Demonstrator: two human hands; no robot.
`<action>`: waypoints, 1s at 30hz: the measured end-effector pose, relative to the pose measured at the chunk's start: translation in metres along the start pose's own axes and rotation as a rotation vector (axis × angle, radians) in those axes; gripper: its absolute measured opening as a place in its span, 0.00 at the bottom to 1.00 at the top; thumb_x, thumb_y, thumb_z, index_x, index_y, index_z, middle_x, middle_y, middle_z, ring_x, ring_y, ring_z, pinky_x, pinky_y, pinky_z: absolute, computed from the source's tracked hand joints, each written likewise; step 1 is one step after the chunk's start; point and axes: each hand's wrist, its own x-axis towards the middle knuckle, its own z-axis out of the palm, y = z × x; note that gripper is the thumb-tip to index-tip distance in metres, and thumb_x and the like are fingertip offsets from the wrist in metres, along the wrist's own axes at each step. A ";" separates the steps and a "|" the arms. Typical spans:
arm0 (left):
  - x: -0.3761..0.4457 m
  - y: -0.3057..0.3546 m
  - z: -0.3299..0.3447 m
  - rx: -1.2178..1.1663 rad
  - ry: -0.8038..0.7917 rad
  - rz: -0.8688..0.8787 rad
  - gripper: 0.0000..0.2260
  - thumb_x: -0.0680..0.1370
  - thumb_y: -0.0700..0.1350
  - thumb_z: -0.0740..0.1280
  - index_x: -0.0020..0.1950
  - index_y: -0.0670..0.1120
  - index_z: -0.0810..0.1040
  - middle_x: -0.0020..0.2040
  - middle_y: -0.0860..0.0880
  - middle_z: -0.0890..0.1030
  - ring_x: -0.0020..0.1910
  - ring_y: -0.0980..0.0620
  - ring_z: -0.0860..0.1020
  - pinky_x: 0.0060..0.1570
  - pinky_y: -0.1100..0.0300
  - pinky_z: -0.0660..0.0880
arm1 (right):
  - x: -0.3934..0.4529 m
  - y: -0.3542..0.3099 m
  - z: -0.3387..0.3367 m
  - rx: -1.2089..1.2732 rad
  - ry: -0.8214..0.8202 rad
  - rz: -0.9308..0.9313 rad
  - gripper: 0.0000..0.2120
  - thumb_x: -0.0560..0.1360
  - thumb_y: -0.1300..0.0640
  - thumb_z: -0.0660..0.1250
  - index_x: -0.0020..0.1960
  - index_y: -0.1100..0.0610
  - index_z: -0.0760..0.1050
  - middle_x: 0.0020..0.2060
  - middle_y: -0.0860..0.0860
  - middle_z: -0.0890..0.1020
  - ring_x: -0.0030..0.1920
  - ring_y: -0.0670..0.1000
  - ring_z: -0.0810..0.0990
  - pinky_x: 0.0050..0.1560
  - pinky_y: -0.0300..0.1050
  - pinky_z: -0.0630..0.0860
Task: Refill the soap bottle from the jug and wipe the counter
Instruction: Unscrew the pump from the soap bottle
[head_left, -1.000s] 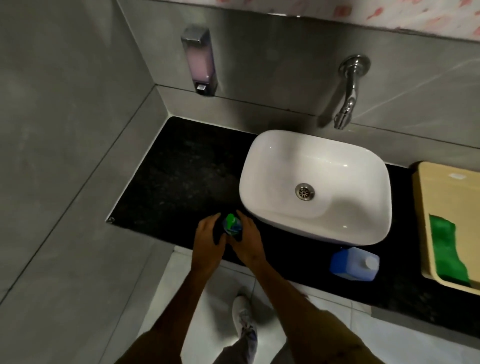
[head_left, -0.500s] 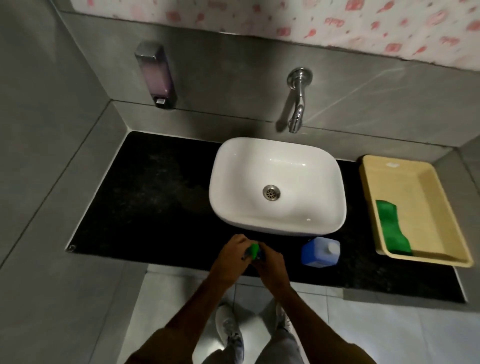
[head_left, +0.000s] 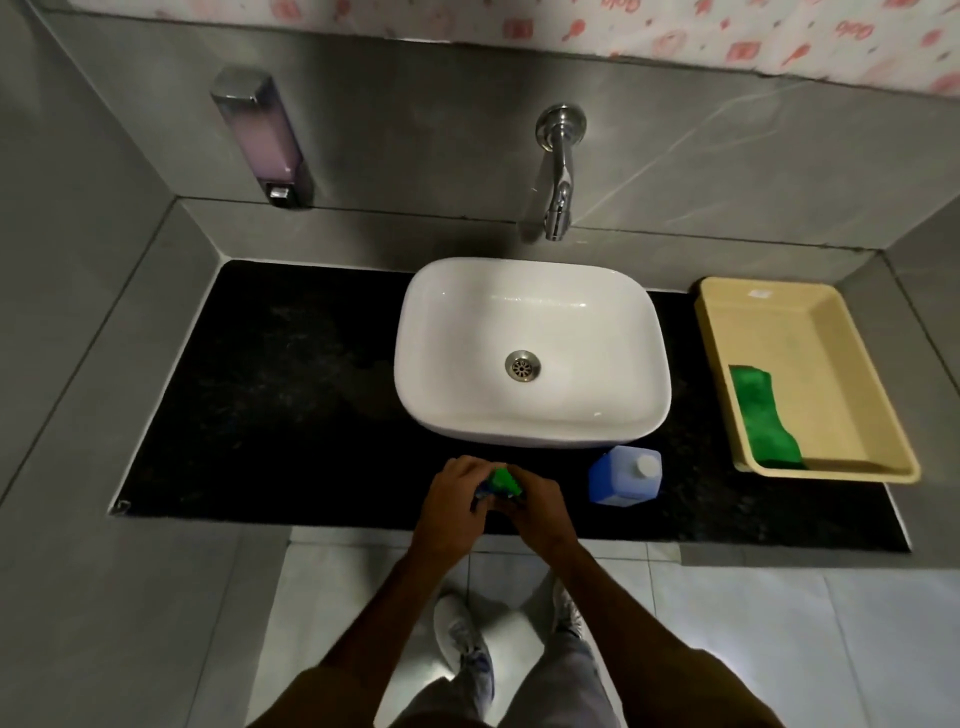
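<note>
Seen from above, two bare forearms reach forward from the bottom of the frame and meet at the front edge of a black surface, just in front of a white basin. The left hand comes in from the left, knuckles up, its fingers curled around the side of a small soap bottle. The right hand comes in from the right, its fingers closed against the bottle's other side. Both hands wrap the bottle so closely that only its green top and a sliver of blue below show; its body, its base and whether it rests on the surface are hidden. Whether the top is being turned cannot be told.

Just right of the hands, near the basin's front rim, stands a blue jug with a white cap, untouched. Farther right, a beige tray sits on the surface with a green cloth lying in its near corner. A chrome tap juts from the grey wall above the basin, and a wall dispenser hangs to the left. Below, pale shoes stand on a tiled floor. The sleeves are cut off at the bottom edge.
</note>
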 end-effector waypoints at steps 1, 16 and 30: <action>-0.002 0.001 -0.001 -0.001 0.062 -0.036 0.15 0.72 0.42 0.75 0.57 0.51 0.80 0.54 0.52 0.79 0.55 0.51 0.77 0.58 0.50 0.78 | 0.000 0.000 0.000 0.017 0.001 0.011 0.17 0.72 0.56 0.76 0.59 0.56 0.80 0.51 0.50 0.86 0.50 0.47 0.84 0.55 0.43 0.80; 0.001 0.002 0.007 -0.103 0.170 -0.165 0.20 0.65 0.54 0.80 0.49 0.51 0.74 0.47 0.53 0.76 0.48 0.53 0.75 0.47 0.58 0.75 | -0.001 0.002 0.000 -0.006 -0.012 -0.037 0.18 0.73 0.58 0.75 0.62 0.53 0.79 0.52 0.48 0.85 0.51 0.44 0.84 0.55 0.42 0.81; 0.006 0.015 -0.005 -0.404 0.287 -0.125 0.13 0.73 0.45 0.77 0.56 0.47 0.81 0.52 0.52 0.82 0.52 0.58 0.81 0.52 0.71 0.76 | 0.001 0.002 -0.001 -0.021 -0.030 -0.009 0.20 0.72 0.54 0.76 0.62 0.53 0.78 0.52 0.49 0.85 0.51 0.46 0.84 0.56 0.45 0.81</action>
